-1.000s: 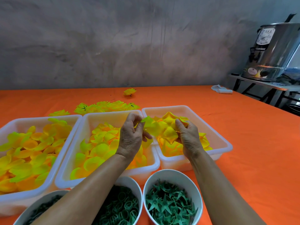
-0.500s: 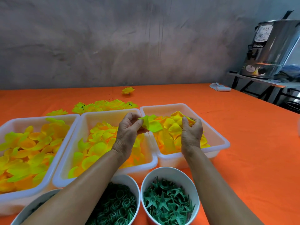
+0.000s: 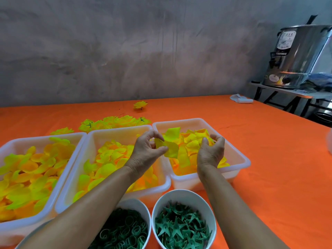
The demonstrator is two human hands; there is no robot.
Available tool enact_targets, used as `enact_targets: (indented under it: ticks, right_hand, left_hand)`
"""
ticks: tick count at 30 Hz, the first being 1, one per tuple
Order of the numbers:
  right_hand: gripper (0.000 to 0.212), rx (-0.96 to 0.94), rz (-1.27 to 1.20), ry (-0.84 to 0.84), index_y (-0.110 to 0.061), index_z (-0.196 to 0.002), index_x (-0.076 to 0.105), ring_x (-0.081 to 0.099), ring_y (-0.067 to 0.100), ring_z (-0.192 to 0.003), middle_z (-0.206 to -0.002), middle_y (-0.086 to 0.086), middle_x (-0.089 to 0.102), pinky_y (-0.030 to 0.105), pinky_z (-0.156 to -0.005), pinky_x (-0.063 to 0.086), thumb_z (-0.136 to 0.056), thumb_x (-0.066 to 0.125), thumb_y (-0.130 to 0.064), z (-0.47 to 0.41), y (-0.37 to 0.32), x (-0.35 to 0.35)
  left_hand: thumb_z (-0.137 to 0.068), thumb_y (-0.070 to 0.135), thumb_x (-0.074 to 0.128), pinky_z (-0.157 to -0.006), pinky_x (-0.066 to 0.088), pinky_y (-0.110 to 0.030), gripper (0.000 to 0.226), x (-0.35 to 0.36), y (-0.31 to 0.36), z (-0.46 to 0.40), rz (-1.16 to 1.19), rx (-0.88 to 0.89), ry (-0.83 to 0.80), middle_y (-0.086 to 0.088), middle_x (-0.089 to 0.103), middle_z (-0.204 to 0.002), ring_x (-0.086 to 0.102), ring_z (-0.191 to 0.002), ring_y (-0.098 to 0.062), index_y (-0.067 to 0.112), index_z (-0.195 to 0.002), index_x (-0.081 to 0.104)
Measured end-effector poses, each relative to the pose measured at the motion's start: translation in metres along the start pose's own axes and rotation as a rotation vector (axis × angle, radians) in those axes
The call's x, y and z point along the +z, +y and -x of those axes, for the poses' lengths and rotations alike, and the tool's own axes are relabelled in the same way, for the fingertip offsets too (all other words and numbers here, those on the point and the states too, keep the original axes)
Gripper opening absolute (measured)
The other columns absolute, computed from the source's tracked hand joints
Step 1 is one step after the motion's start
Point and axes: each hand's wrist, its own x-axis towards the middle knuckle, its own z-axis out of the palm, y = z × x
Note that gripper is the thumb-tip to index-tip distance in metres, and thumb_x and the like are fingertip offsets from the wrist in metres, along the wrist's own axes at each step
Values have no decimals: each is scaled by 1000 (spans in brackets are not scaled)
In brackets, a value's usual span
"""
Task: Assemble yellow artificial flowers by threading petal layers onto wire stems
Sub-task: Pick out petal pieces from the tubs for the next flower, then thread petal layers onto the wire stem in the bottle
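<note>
While both hands work over the right-hand tub, the orange bench spreads beneath them and runs back to a grey wall far beyond the fingertips. Off to the right of the right hand, well apart, a steel urn stands on a side table. Three white tubs sit in a row: the left tub lies well to the left of the left hand, the middle tub passes under the left wrist, and the right tub sits directly below both hands. All three hold loose yellow petal layers. Nearer the person than the hands, under the forearms, stand two white bowls: one with green rings, one with green star-shaped calyx pieces, and the rim of a third bowl shows at the lower left. Beyond the left hand, a pile of finished yellow flowers lies on the bench, with a single flower farther back and a pale cloth far past the right hand.

The left hand pinches a yellow-green petal layer between thumb and curled fingers, held above the right tub. The right hand, just beside it, is curled round a bunch of yellow petals, lifted slightly from the heap. The two hands are close but not touching.
</note>
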Motion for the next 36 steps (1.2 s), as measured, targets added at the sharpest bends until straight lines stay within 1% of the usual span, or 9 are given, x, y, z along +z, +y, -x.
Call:
enact_targets:
  ticks: [3,8,12,15,18,22,28,32,36]
  right_hand:
    - [28,-31,21,-15,6,-115,53,56,36,-105,-112,25,61,29,-82,33,-87,54,4,2,-3,-1]
    - [31,-115,92,-17,5,-116,53,57,38,-105,-112,25,62,32,-84,32,-85,53,4,1,-11,-6]
    - [32,-152,167,38,-2,-117,54,57,39,-103,-112,22,64,36,-79,32,-85,52,1,-8,-17,-17]
    - [30,-119,178,38,-5,-116,56,58,38,-100,-108,20,65,36,-78,34,-86,53,-1,-12,-18,-25]
    - [30,-96,153,-40,-1,-113,58,57,34,-104,-109,18,65,34,-85,37,-83,56,-1,-12,-15,-27]
    - [29,-68,276,-173,1,-111,63,58,33,-108,-113,19,65,33,-90,38,-82,62,-6,-9,-7,-25]
    - [29,-231,862,-556,-5,-108,69,58,34,-112,-117,20,64,34,-91,45,-83,56,-7,1,-6,-29]
    - [33,-269,1114,-591,-5,-115,63,51,36,-120,-124,19,59,40,-95,44,-84,53,-12,8,-7,-35]
    - [35,-311,1130,-598,-9,-120,62,43,39,-123,-130,18,54,40,-98,41,-86,56,-15,14,-8,-40]
  left_hand:
    - [-78,-9,66,-70,45,-42,29,5,3,-10,-49,-26,-43,-19,56,-81,53,-74,-28,18,-84,57]
    - [-77,-9,63,-65,46,-31,31,25,3,-16,-185,-49,-80,-14,59,-77,54,-70,-22,19,-92,61]
    - [-80,-2,65,-78,46,-24,31,35,-6,-12,-475,62,-177,-10,66,-106,56,-81,-17,9,-109,64]
    - [-86,12,66,-101,37,-25,45,36,-14,-6,-668,92,-305,-6,57,-133,52,-120,-19,14,-130,55]
    - [-87,13,66,-110,29,-26,54,31,-11,-3,-694,97,-351,-2,44,-146,39,-135,-16,18,-138,47]
    - [-87,7,65,-100,27,-14,51,17,0,2,-579,82,-282,-2,47,-142,41,-132,-13,14,-135,50]
    - [-88,9,64,-103,37,-26,39,-15,17,20,-590,63,-175,-6,59,-130,51,-123,-17,8,-127,58]
    - [-87,6,64,-101,43,-35,34,-42,27,36,-567,38,-92,-10,63,-122,58,-114,-21,4,-121,62]
    - [-87,4,64,-95,48,-37,29,-64,36,55,-566,21,-27,-10,66,-116,62,-108,-23,2,-115,65]
